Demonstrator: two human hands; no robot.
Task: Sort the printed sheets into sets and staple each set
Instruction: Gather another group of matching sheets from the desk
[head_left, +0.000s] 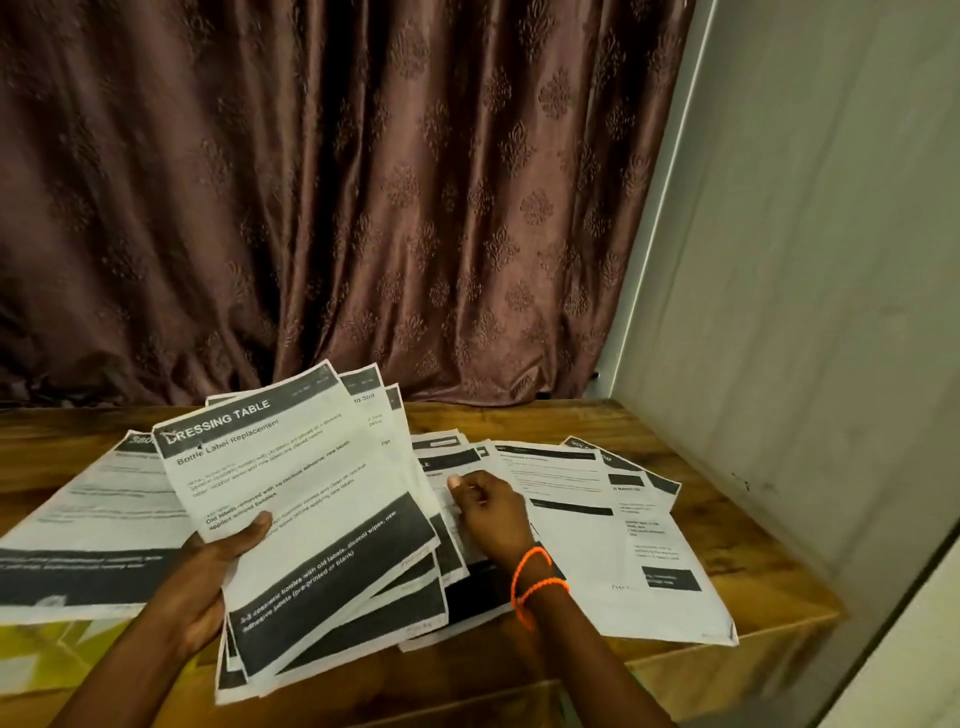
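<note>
The left hand (218, 566) holds a fanned stack of printed sheets (311, 519) tilted up off the wooden surface (727, 525), thumb pressed flat on the top page and the other fingers hidden beneath the paper, so how they curl cannot be seen. The top sheet reads "DRESSING TABLE" and "Bottle Label Replacement" above the thumb; the smaller lines of print are too blurred to read, and the sheets behind it show only slivers of their right and lower edges. Just right of that stack, the right hand (493, 514) rests on loose sheets (582, 540) spread over the surface, its fingers curled inward with the thumb tip near the forefinger; they appear to pinch at an edge of paper, though what exactly is caught between them is hard to make out. An orange beaded bracelet (535, 584) circles that wrist. Beyond the right fingers more pages overlap toward the wall (805, 260) (their headings are dark bars with unreadable text). Left of the left thumb another sheet (104, 525) lies flat, cut off by the frame edge, with something yellow (57, 654) partly showing below it, unidentifiable. A brown patterned curtain (337, 182) hangs behind the surface.
</note>
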